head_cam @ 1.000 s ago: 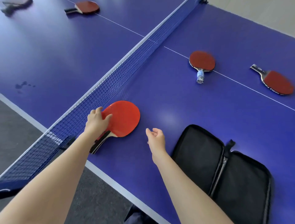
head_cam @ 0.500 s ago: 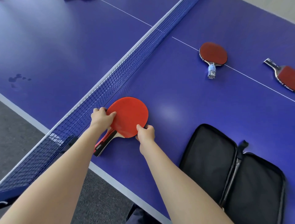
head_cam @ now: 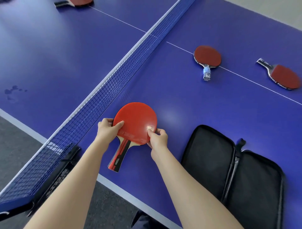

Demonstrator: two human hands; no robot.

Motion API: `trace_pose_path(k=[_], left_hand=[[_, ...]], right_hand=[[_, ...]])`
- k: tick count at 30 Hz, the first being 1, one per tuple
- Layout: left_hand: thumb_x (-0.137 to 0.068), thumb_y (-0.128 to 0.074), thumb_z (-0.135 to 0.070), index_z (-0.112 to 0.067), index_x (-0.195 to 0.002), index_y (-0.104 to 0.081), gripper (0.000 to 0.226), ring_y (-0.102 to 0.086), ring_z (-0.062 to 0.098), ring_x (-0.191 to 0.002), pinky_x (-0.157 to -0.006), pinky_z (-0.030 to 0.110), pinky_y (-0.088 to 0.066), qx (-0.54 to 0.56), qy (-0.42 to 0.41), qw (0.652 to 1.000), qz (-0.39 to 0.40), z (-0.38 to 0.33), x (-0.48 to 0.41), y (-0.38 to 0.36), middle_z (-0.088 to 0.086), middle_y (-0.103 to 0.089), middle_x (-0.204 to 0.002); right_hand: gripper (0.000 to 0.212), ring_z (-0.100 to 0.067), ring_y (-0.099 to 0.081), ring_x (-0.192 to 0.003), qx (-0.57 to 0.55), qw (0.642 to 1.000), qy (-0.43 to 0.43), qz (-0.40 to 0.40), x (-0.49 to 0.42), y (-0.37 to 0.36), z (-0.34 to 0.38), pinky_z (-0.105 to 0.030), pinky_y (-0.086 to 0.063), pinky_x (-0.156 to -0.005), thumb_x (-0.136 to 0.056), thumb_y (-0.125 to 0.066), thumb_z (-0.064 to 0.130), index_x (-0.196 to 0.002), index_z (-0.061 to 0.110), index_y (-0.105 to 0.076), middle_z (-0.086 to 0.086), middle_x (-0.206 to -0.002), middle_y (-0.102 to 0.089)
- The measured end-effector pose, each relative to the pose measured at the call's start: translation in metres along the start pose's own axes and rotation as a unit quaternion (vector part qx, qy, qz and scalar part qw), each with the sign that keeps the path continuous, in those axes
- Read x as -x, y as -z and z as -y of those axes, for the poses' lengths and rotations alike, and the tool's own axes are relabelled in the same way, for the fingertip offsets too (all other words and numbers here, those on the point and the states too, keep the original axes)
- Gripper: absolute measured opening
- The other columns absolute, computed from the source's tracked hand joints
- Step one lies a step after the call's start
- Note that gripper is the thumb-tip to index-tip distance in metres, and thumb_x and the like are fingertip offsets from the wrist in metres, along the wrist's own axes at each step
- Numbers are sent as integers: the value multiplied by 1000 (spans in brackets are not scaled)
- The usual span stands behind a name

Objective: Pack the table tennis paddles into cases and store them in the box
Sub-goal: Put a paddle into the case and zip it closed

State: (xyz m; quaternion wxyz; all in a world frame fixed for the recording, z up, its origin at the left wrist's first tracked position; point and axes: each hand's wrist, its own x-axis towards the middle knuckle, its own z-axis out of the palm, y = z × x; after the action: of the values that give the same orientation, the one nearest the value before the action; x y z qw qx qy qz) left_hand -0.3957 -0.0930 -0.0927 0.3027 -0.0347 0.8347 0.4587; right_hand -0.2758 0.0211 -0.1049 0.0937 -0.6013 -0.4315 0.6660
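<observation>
Item: paddle (head_cam: 135, 121), red face up, just left of the open case (head_cam: 212, 160). My left hand (head_cam: 107, 129) and right hand (head_cam: 157, 137) each pinch an opposite blade edge, probably to carry it level into the case.

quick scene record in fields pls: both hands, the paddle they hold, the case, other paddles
left hand: grips the left blade edge of the held paddle
right hand: pinches its lower right edge
held paddle: red face up, beside the net, handle toward the person
case: black, lying open on the table, right of the held paddle
loose paddles: pale-handled paddle, rightmost paddle, far paddle beyond the net
box: not in view
</observation>
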Motion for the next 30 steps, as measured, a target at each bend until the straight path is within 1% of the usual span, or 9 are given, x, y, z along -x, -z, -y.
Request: trace_pose_path(k=[3,7,11,14,16,20,22,27,30], left_hand=[[-85,-70,-32,-6,-124,-50,51,-60,14,-88,-75,27,-43,25,-7,1000,11,-9,22,-16,9,-60,-114],[-81,-74,-33,-6,-119,-53,51,-66,20,-94,-84,34,-53,61,-4,997,57,-22,48,-42,9,-66,-107],[-81,-75,-29,-4,-111,-59,42,-69,20,-88,-76,30,-57,64,-22,991,118,-37,82,-79,7,-71,-92],[-81,-75,-28,-6,-113,-54,44,-68,19,-89,-79,34,-57,66,-16,986,151,-43,108,-113,7,-68,-96],[-79,-77,-30,-9,-113,-51,47,-68,20,-93,-82,38,-57,60,-9,983,173,-44,122,-136,8,-66,-101],[-76,-78,-34,-12,-111,-52,50,-66,20,-95,-85,40,-57,26,-16,974,226,-46,156,-190,5,-64,-105],[-76,-79,-34,-11,-111,-53,50,-66,19,-94,-84,41,-57,9,-19,970,241,-46,173,-215,4,-64,-104],[-75,-79,-32,-8,-105,-57,44,-69,19,-87,-78,39,-60,-29,-29,961,275,-39,211,-275,6,-66,-97],[-70,-80,-42,-10,-94,-60,44,-69,19,-84,-76,39,-60,-60,-41,956,283,-32,228,-305,6,-67,-93]], right_hand=[[13,-23,-65,-97,-7,1000,29,-4,3,25,8,-43,-55,-89,-87,-65,21,-85,30,-55,-2,-105,-65],[10,-22,-65,-98,-26,998,63,-10,7,73,21,-43,-54,-91,-88,-65,20,-95,24,-59,1,-103,-65],[12,-22,-66,-99,-48,995,85,-30,10,132,29,-43,-52,-94,-88,-65,18,-100,20,-61,-5,-106,-67],[14,-21,-65,-100,-60,992,96,-51,15,178,30,-41,-51,-95,-90,-63,16,-103,18,-61,-4,-107,-67],[11,-22,-65,-102,-75,989,109,-66,18,209,27,-41,-51,-96,-91,-62,14,-100,19,-62,-4,-107,-67],[11,-20,-66,-100,-97,982,121,-111,23,276,18,-36,-52,-93,-90,-62,13,-99,20,-64,-5,-107,-68],[13,-19,-66,-100,-105,979,119,-130,25,307,12,-34,-52,-92,-91,-62,13,-103,18,-64,-5,-108,-68],[23,-18,-64,-103,-107,971,109,-182,27,374,-5,-36,-50,-95,-91,-62,16,-114,15,-63,-3,-111,-67],[29,-19,-61,-105,-93,968,90,-216,24,405,-16,-36,-50,-95,-92,-61,18,-120,13,-60,-2,-113,-65]])
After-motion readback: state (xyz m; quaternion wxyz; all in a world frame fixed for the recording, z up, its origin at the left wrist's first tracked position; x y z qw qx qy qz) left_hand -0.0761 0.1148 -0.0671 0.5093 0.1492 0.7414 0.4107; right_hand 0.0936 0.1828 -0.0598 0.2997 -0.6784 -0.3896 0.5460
